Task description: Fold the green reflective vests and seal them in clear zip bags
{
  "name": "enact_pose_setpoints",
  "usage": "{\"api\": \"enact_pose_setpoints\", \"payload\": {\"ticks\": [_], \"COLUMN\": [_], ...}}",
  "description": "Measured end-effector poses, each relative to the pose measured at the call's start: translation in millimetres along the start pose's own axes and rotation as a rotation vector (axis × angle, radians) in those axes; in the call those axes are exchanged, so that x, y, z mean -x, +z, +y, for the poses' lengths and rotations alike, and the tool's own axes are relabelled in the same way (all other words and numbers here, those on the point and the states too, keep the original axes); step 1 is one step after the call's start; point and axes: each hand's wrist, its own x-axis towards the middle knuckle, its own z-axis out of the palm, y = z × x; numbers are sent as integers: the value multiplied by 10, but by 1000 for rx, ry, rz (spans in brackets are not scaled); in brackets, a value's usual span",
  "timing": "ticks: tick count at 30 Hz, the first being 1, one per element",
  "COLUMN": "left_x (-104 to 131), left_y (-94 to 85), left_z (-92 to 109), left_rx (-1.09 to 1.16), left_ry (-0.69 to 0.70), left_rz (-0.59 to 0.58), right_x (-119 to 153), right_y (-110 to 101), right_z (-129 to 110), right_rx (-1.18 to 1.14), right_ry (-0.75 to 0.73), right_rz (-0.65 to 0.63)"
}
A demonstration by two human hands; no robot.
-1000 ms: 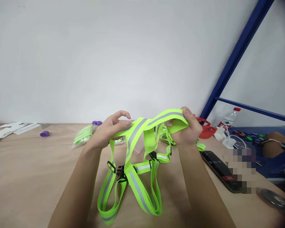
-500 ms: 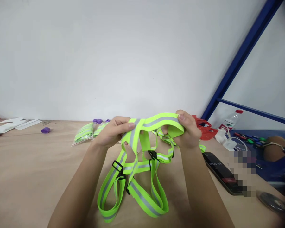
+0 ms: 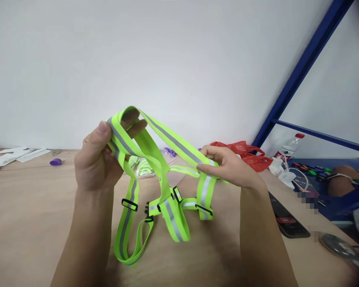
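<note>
A neon-yellow reflective vest (image 3: 175, 219) made of elastic straps, with grey stripes and black buckles, hangs between my hands above the table. My left hand (image 3: 100, 155) is raised and holds the top of one strap loop, thumb in front and some fingers inside the loop. My right hand (image 3: 223, 165) pinches the vest where straps cross, lower and to the right. Below them dangle loose strap loops, a black slide adjuster (image 3: 129, 205) and a black clip buckle (image 3: 148, 211).
Behind the vest lies a clear bag of similar straps (image 3: 144, 169). A purple cap (image 3: 55, 162) and white paper pieces (image 3: 14, 156) are at left. On the right are a red plastic bag (image 3: 251, 155), a phone (image 3: 288, 219), a bottle (image 3: 289, 147) and a blue frame (image 3: 302, 71).
My left hand has moved left and up, lifting a strap loop; my right hand has dropped slightly and now pinches a strap crossing. The straps between them are stretched wider apart.
</note>
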Motion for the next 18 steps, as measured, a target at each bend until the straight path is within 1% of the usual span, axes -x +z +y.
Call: {"api": "enact_pose_setpoints", "payload": {"ticks": [4, 8, 9, 11, 12, 14, 16, 18], "left_x": [-2, 30, 38, 50, 56, 69, 84, 101], "left_y": [-20, -1, 4, 5, 2, -10, -18, -17], "left_z": [30, 62, 70, 87, 96, 112, 118, 107], "left_rx": [38, 19, 11, 10, 13, 13, 2, -16], "left_ry": [23, 85, 116, 185, 211, 217, 182, 122], "left_rz": [5, 15, 17, -7, -28, -62, -47, -12], "right_x": [-6, -42, -50, -59, -60, -58, -60, -76], "right_y": [-25, 31, 47, 69, 74, 77, 86, 121], "right_z": [30, 74, 83, 91, 92, 85, 70, 52], "right_rx": [69, 39, 15, -58, -103, -192, -242, -232], "right_ry": [-39, -131, -136, -93, -53, 37, 122, 190], "right_rz": [91, 257, 279, 289, 278, 220, 110, -37]}}
